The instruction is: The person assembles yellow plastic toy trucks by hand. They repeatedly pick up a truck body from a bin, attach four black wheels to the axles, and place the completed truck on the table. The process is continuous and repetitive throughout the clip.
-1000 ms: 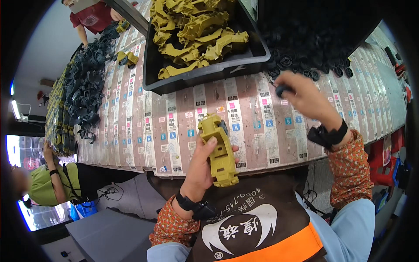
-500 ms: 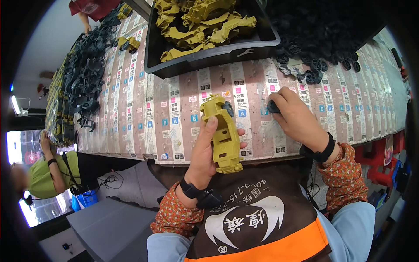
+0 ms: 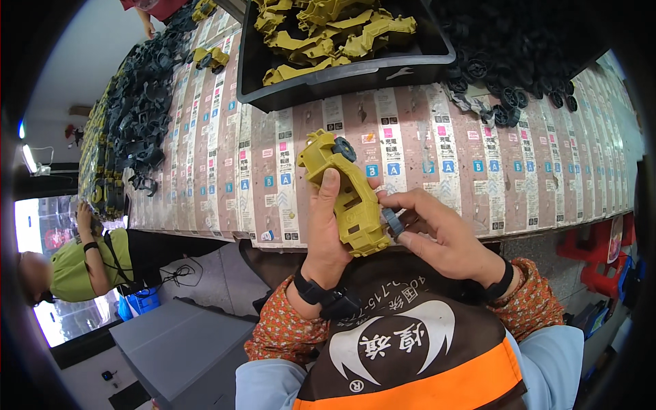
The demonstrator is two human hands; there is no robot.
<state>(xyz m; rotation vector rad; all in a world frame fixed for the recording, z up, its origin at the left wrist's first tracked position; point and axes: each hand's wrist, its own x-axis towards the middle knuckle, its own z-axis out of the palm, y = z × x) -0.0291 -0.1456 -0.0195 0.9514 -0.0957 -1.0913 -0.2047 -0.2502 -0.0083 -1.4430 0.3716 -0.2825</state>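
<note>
Gripping the yellow car body (image 3: 345, 195) in the left hand (image 3: 326, 236), near table edge (image 3: 437, 157). Right hand (image 3: 437, 232) pinches a dark wheel (image 3: 393, 222) against its near right side. Another wheel (image 3: 344, 148) sits at its far end. Black tray (image 3: 342, 68) beyond.

We take this for a small factory or assembly workshop for plastic toys. Our long workbench (image 3: 424, 157) is covered with flattened printed cartons. On it sits a black bin (image 3: 342, 72) heaped with identical yellow-green moulded toy car bodies (image 3: 328, 27), and beside it a pile of small black wheels (image 3: 519, 61). More dark parts (image 3: 137, 116) line the far left, probably chassis pieces, where another worker in green (image 3: 75, 266) sits.
</note>
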